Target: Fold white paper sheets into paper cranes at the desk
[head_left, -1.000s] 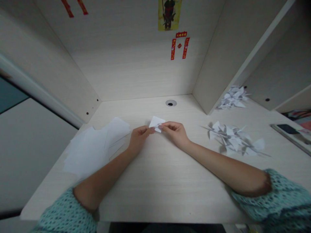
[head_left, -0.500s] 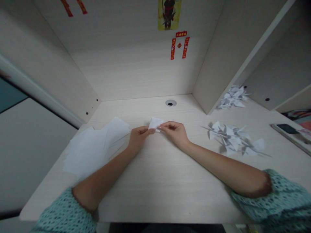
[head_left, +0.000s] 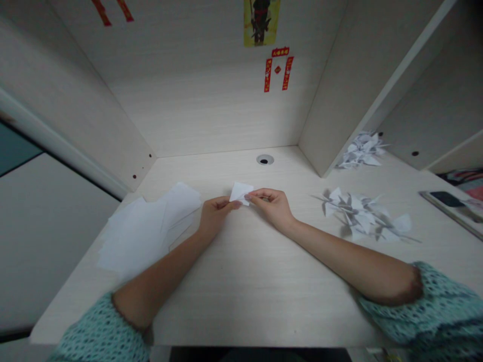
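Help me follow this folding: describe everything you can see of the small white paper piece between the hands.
The small white paper piece looks thin and matte, with straight edges and a pointed corner toward the upper left. It seems folded, though its creases are too small to make out. It is pinched at its lower edge by the fingers of the left hand and the fingers of the right hand, and appears held just above the pale wood-grain desk.

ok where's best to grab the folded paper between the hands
Probably its upper corner, pinched from the far side. The left hand and right hand close on the folded paper from either side and cover its lower edge, while the upper part stands clear of both hands, so it looks the easiest part to reach.
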`<state>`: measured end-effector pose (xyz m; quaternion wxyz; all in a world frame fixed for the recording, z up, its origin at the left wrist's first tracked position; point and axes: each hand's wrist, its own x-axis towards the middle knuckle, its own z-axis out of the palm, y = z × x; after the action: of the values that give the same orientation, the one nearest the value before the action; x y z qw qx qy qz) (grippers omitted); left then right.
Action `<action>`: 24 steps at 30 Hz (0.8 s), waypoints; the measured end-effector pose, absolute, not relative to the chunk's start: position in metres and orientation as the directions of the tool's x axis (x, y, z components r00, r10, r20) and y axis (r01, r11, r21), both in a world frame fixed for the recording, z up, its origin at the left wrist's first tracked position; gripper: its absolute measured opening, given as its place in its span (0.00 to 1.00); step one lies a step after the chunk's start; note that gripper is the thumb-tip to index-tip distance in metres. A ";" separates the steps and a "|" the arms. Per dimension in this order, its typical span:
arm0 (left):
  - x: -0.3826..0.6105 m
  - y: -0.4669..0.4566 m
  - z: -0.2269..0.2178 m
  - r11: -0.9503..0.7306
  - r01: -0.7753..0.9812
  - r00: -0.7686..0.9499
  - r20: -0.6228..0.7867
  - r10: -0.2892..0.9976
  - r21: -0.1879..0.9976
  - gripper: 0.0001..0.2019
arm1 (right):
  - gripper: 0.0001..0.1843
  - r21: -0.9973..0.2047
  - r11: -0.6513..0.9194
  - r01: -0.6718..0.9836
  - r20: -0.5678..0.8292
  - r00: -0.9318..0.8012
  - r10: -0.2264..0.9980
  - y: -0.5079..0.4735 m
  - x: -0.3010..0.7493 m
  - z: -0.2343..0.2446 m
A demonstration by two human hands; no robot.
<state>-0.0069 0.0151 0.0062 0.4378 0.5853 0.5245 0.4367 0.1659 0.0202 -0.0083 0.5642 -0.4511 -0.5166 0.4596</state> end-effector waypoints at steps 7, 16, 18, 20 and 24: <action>-0.008 0.017 0.004 -0.081 0.265 0.060 0.067 0.996 0.961 0.15 | 0.12 -0.984 0.174 -0.045 0.172 0.042 0.984 0.019 0.166 -0.007; -0.007 0.017 0.006 -0.045 0.264 0.070 0.027 0.997 0.963 0.17 | 0.13 -0.984 0.135 -0.117 0.131 0.042 0.990 0.020 0.166 -0.010; -0.007 0.017 0.007 -0.045 0.266 0.072 0.027 0.997 0.963 0.17 | 0.13 -0.982 0.116 -0.150 0.112 0.033 0.993 0.020 0.165 -0.009; -0.006 0.017 0.007 -0.041 0.268 0.071 0.022 0.997 0.962 0.17 | 0.12 -0.979 0.093 -0.180 0.089 0.027 0.996 0.020 0.164 -0.008; -0.005 0.016 0.009 -0.031 0.265 0.074 0.012 0.997 0.964 0.17 | 0.11 -0.975 0.066 -0.210 0.061 0.030 0.998 0.019 0.164 -0.007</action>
<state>-0.0054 0.0158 0.0091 0.4407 0.5856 0.5388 0.4154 0.1638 0.0188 -0.0067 0.5718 -0.4338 -0.4537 0.5283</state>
